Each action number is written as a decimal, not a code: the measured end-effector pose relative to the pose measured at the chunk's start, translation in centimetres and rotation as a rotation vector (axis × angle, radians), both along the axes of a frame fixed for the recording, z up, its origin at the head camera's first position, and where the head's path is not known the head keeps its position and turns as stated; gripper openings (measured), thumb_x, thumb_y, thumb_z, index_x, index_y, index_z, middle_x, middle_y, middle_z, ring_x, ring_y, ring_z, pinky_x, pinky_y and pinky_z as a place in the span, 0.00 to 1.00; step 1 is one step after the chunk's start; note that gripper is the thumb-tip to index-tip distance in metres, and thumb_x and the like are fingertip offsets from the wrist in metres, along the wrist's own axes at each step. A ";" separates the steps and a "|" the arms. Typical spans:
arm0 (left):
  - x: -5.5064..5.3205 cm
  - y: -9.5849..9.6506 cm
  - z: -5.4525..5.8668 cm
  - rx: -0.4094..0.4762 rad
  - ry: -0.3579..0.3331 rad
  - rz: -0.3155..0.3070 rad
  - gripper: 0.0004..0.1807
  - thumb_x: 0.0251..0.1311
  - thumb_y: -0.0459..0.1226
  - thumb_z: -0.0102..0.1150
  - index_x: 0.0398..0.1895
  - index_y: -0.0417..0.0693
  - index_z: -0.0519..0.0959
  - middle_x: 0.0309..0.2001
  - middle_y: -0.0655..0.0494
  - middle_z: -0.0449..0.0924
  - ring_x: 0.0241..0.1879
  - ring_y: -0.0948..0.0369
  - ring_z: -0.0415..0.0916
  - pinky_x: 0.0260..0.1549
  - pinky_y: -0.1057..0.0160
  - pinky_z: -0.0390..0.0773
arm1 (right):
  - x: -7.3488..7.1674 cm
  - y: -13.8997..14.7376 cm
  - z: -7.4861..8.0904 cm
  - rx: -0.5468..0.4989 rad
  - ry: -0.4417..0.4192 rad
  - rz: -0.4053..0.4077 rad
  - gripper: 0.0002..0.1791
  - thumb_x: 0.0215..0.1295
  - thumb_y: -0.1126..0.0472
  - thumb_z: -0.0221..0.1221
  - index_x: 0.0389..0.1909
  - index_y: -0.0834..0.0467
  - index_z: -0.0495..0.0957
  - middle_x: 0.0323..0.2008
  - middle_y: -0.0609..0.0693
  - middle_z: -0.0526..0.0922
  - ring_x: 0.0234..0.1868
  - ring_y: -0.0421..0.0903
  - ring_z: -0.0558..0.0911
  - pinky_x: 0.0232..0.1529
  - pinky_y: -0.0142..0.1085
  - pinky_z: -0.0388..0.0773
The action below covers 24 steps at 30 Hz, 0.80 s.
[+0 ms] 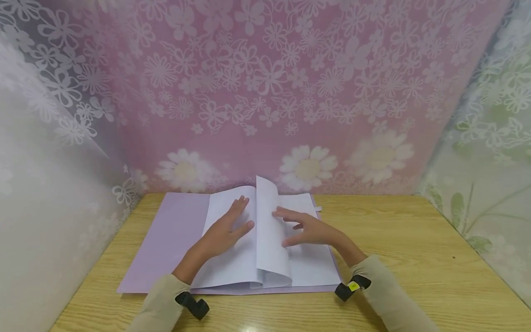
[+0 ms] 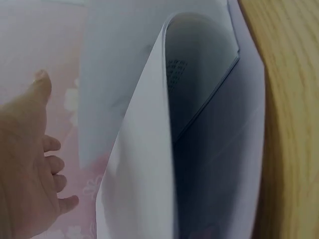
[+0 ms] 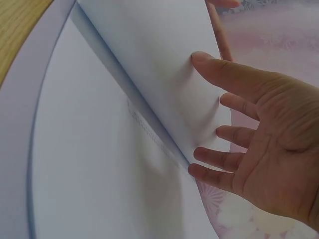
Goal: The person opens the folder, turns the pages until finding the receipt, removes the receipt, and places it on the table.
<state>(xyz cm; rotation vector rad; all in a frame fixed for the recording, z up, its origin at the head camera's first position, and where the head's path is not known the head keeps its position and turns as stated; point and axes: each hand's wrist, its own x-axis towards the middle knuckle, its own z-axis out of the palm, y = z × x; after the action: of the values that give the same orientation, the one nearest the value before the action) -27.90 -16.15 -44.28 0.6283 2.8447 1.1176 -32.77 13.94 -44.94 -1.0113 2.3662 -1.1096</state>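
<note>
A lilac folder (image 1: 166,244) lies spread on the table, with white sheets on both sides of its fold. One sheet (image 1: 269,235) stands up at the middle, curving over to the left. My left hand (image 1: 221,235) is over the left-hand pages (image 1: 230,265), fingers extended and thumb apart, holding nothing. My right hand (image 1: 313,229) is at the raised sheet's right face, above the right-hand pages (image 1: 313,269). In the right wrist view, its spread fingertips (image 3: 202,57) meet the sheet without gripping it. Lines of small print (image 2: 177,69) show inside the curl in the left wrist view.
The wooden table (image 1: 415,249) extends right of the folder. Behind it hangs a pink flowered backdrop (image 1: 257,92), with pale flowered panels at the left and right. A small white tab (image 1: 318,209) sticks out from the folder's right edge.
</note>
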 end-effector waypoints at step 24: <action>0.9 0.9 -0.3 -0.296 0.019 -0.066 0.57 0.59 0.72 0.56 0.82 0.51 0.52 0.83 0.53 0.46 0.83 0.51 0.41 0.79 0.43 0.48 | 1.5 -1.9 -0.3 -0.081 0.043 0.016 0.44 0.61 0.55 0.72 0.77 0.56 0.64 0.77 0.55 0.65 0.73 0.58 0.72 0.69 0.55 0.73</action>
<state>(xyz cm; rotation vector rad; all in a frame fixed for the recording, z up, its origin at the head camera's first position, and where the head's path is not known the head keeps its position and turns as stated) -26.95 -15.27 -44.61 0.7052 2.8970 0.6652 -31.27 12.08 -45.22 -1.0903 2.3591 -1.1977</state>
